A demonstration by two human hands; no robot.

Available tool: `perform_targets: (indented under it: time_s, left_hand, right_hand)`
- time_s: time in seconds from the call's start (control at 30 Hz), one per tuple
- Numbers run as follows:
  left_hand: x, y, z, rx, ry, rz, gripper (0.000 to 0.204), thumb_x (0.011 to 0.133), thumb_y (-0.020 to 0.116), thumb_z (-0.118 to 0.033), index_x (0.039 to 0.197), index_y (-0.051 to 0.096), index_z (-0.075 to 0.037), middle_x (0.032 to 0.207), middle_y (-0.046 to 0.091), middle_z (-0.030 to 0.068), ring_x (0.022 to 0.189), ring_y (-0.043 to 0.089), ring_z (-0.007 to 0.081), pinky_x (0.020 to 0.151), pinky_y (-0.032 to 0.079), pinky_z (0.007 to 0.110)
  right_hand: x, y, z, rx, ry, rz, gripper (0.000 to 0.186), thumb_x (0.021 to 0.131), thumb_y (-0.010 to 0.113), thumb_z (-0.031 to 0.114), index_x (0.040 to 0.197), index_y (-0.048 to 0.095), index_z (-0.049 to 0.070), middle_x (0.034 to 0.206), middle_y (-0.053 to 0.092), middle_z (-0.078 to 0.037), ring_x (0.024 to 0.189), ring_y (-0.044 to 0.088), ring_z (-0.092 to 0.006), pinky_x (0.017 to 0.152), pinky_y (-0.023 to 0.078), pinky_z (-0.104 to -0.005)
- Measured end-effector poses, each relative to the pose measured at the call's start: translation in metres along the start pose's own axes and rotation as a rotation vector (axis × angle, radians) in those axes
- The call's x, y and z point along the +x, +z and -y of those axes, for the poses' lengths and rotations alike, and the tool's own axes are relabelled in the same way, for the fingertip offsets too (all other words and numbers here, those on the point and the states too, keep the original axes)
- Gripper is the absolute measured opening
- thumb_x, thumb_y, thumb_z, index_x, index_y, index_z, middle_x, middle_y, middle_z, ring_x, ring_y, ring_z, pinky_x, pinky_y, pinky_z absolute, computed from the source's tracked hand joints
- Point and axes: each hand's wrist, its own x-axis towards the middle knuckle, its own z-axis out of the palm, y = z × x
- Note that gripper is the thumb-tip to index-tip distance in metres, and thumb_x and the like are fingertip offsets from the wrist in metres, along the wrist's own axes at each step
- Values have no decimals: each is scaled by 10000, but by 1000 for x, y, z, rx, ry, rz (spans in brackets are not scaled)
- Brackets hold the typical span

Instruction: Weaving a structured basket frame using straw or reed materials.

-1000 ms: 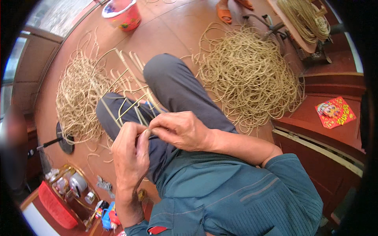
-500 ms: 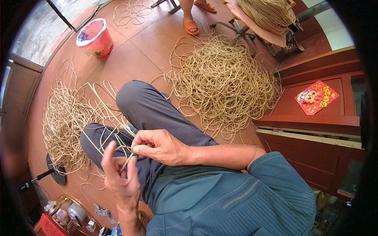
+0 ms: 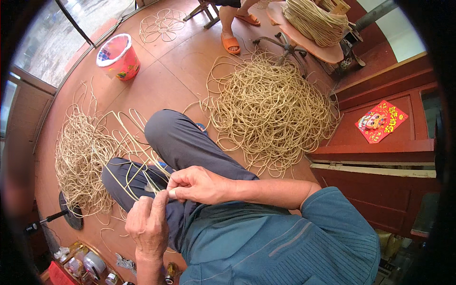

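Note:
Just above my lap, my left hand [image 3: 147, 221] is closed, its thumb and fingertips gripping tan cord. My right hand [image 3: 202, 184] pinches at the same spot, and the fingertips of both hands meet. The exact piece between them is mostly hidden. Looped strands of tan cord [image 3: 127, 124] rise from my hands, crossing over my bent knee towards the far left. A small whitish flat piece [image 3: 151, 184] shows beside my fingers; I cannot tell what it is.
Loose cord heaps lie on the red floor, a large one [image 3: 273, 111] ahead right and another [image 3: 83, 156] at left. A pink bin [image 3: 118, 57] stands farther off. Another person's orange sandal [image 3: 231, 44] is near a wheeled stand [image 3: 308, 33] bearing coiled cord. A tray of jars [image 3: 90, 263] sits lower left.
My left hand's fingers, spread before, have folded down, and its thumb now meets my right hand's fingertips. The view has shifted slightly.

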Motion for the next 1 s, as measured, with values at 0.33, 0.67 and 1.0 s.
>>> perform_targets:
  time_s: [0.33,0.67,1.0]
  left_hand:
    - [15,-6,17,-681,-270,241,57,993,677,-36,981,658,16,906,604,137,849,630,265,773,506,354]
    - [-1,3,12,-700,-219,55,368,865,767,102,1195,738,-58,1196,701,104,1032,729,217,824,594,334]
    - [4,-11,8,-628,-217,74,188,876,809,39,1042,777,-43,942,738,86,852,732,189,726,570,299]
  right_hand:
    - [-8,0,-11,-510,-521,-101,105,1001,725,86,1071,729,7,987,738,-139,888,747,-290,781,590,-379]
    - [0,-9,-14,-82,-194,86,200,1060,682,199,1083,714,3,919,635,20,895,555,-76,801,489,-293]
    - [-13,2,9,-127,-96,61,158,1057,688,152,1088,714,0,852,664,-14,789,584,-56,696,502,-277]
